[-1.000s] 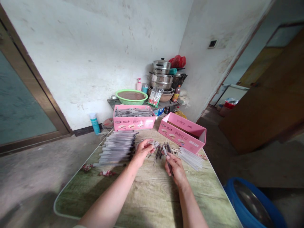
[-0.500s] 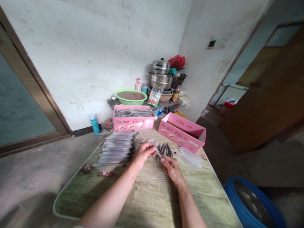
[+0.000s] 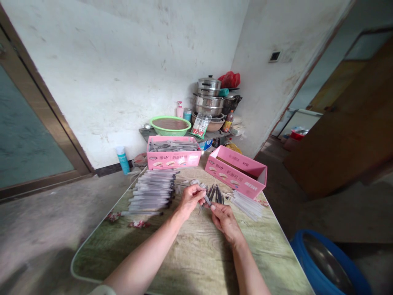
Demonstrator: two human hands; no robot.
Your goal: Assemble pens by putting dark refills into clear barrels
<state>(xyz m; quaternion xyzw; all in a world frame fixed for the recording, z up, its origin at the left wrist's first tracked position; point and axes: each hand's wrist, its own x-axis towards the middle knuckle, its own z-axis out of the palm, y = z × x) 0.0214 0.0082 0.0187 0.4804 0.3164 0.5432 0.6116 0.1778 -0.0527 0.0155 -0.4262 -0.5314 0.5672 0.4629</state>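
My left hand and my right hand meet over the middle of the table, fingers closed on the two ends of one short, pale pen. Just behind them lies a loose bunch of dark, thin pen parts. Left of my hands, a row of frosted pens is laid side by side, dark ends toward the right. Clear, pale tubes are spread out to the right. Small whitish pieces lie beyond my left hand, too small to make out fully.
At the table's far side stand a pink box filled with pens and another pink box, set at an angle. Behind them are a green basin, stacked steel pots and bottles. A blue tub stands on the floor at right.
My left hand has shifted slightly right, closer to my right hand, and the pen between them shows less of its length. The piles look the same.
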